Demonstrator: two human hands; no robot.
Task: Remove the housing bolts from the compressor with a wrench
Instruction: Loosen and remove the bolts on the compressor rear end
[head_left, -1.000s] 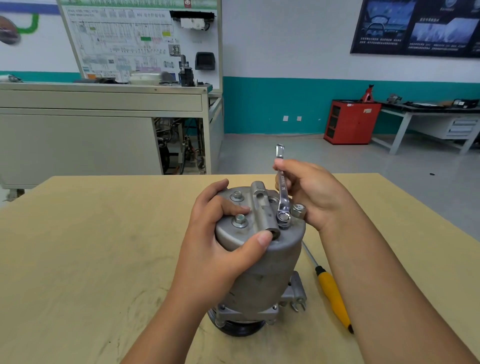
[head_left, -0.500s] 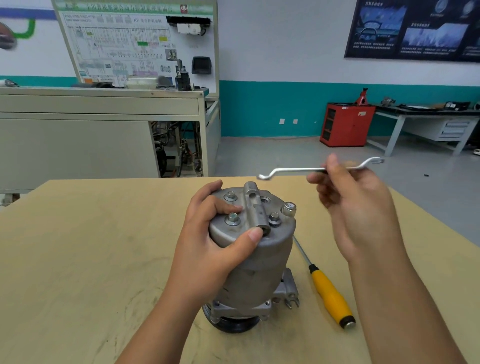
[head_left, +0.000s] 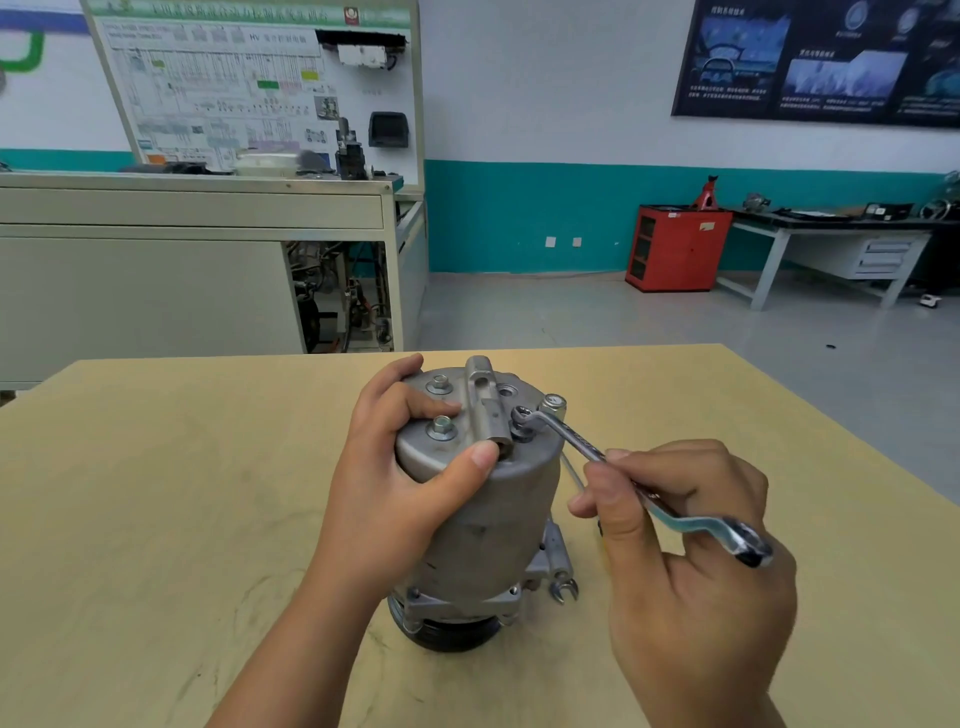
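Observation:
A grey metal compressor (head_left: 488, 519) stands upright on the wooden table (head_left: 156, 493). Several housing bolts show on its top; two of them (head_left: 440, 428) lie to the left of a raised lug. My left hand (head_left: 400, 467) grips the compressor's top, fingers over the left side and thumb near the lug. My right hand (head_left: 675, 545) pinches the shank of a silver ring wrench (head_left: 639, 488). The wrench's far ring sits on a bolt (head_left: 521, 423) at the right of the top. A taller fitting (head_left: 553, 404) stands beside it.
A thin metal shaft (head_left: 571, 473) pokes out behind the compressor, right of it; most of it is hidden by my right hand. A grey training bench (head_left: 197, 270) stands beyond the table's far edge. A red cabinet (head_left: 675, 249) and a workbench (head_left: 831, 244) are far right.
My right hand lifted the wrench off the bolt, swung it out sideways in the air, then set its ring back on the right-hand bolt with the handle pointing toward me. My left hand kept its grip.

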